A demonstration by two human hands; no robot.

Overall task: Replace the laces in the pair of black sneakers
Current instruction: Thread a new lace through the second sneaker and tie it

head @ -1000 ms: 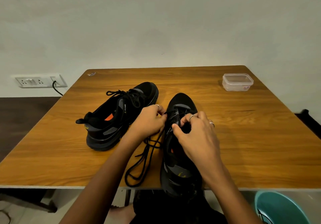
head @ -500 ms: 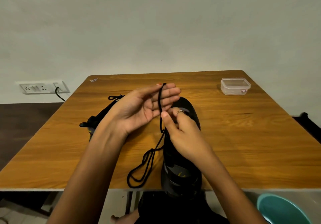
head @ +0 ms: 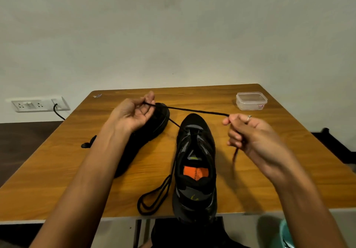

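left hand raised above the toe of the far sneaker, palm turned up, thumb and forefinger pinching one end of the black lace; the other fingers curl loosely. right hand raised to the right of the near sneaker, thumb and forefinger pinching the same lace, remaining fingers curled round its tail, which hangs below the hand, blurred. a ring shows on one finger of this hand. the lace runs taut between the two hands, above the toe of the near sneaker, and does not touch it.

near sneaker: black, upright on the wooden table, toe pointing away from the person, heel at the table's near edge. orange insole visible in the opening. eyelets look unlaced; cannot tell about the lowest pair. a second black strand drops from the left hand toward this sneaker's toe end, and a loose lace loop lies on the table just left of its heel.

far sneaker: black, left of the near sneaker, largely hidden under the left forearm.

clear plastic container well beyond the near sneaker, toward the table's far right corner. wall socket plate with a black cable, off the table's left side. teal bin rim below the table's near right edge.
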